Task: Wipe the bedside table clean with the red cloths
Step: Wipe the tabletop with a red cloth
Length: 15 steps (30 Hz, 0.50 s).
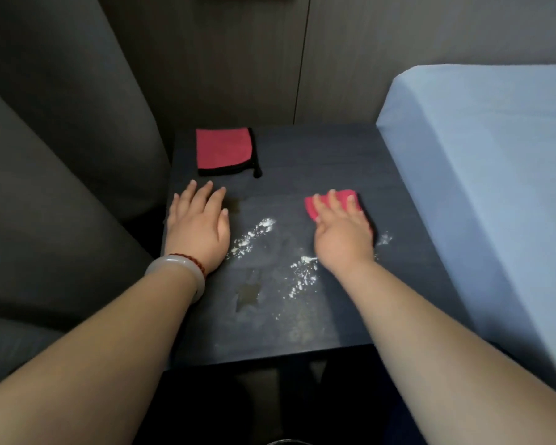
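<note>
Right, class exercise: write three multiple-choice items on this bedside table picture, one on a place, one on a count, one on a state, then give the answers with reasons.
1. Where does the folded red cloth lie?
A. far left part of the table
B. on the bed
C. near right corner

2. How many red cloths show?
A. one
B. two
C. three

3. What state is the table top in?
A. wiped clean
B. covered by a sheet
C. marked with white powder and stains

Answers:
1 A, it lies beyond the left hand.
2 B, a second cloth sits under the right hand.
3 C, white powder and a stain show between the arms.
</note>
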### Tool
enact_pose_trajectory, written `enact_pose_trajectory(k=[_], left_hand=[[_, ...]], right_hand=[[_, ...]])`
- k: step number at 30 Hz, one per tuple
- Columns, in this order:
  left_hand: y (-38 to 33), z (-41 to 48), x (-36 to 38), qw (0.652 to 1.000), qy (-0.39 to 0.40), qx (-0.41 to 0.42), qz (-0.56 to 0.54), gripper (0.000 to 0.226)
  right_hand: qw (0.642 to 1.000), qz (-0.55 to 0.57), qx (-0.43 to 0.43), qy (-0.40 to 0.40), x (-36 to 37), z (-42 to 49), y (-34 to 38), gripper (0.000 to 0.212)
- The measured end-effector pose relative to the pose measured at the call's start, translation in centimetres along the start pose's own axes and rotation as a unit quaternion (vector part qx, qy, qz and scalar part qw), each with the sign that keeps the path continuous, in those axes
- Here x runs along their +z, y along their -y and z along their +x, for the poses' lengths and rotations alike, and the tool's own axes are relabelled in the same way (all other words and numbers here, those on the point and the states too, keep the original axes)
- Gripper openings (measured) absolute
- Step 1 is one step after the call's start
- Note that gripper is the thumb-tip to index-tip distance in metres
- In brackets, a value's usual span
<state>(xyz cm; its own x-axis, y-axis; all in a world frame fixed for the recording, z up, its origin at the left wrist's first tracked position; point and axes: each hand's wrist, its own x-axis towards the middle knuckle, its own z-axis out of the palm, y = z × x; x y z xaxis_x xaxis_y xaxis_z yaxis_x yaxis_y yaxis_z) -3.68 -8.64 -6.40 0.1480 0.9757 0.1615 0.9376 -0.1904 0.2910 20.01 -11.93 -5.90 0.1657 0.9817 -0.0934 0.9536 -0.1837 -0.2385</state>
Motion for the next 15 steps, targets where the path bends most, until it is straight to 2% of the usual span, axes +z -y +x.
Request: enact_pose_trajectory(k=[2, 4, 5, 8, 9, 10, 13, 15], left_hand=[[0.0, 0.1, 0.1, 1.0, -0.004, 0.003, -0.002, 0.057], [-0.1, 0.1, 0.1, 1.0, -0.007, 0.005, -0.006, 0.057], [-0.1, 0.0, 0.1, 1.0, -0.006, 0.007, -0.007, 0.057], [-0.3, 0.1, 0.0, 1.0, 0.005, 0.016, -0.004, 0.056], [-0.3, 0.1, 0.0, 1.0, 0.007, 0.017, -0.003, 0.056], [-0.2, 0.2, -0.1, 1.0, 0.009, 0.016, -0.003, 0.054], [-0.2, 0.1, -0.1, 1.0, 0.008, 0.013, -0.007, 0.047], [-0.2, 0.1, -0.1, 1.0, 0.005, 0.012, -0.009, 0.046]], right_hand=[[0.996, 0.017, -0.092, 0.004, 0.5, -1.9, 0.9, 0.054], [0.994, 0.013, -0.11, -0.003, -0.1, -1.3, -1.3, 0.053], [0.997, -0.003, -0.078, -0.01, -0.4, -0.1, -2.9, 0.053], [0.995, 0.01, 0.1, -0.013, -1.7, 2.6, -6.5, 0.052], [0.993, 0.013, 0.116, -0.014, -1.6, 2.6, -5.8, 0.053], [0.995, 0.01, 0.096, -0.016, -1.1, 2.0, -4.3, 0.054], [0.996, 0.01, -0.088, 0.012, 0.9, -1.7, 0.9, 0.055], [0.988, 0.03, -0.147, 0.021, 0.8, -3.0, 0.9, 0.051]])
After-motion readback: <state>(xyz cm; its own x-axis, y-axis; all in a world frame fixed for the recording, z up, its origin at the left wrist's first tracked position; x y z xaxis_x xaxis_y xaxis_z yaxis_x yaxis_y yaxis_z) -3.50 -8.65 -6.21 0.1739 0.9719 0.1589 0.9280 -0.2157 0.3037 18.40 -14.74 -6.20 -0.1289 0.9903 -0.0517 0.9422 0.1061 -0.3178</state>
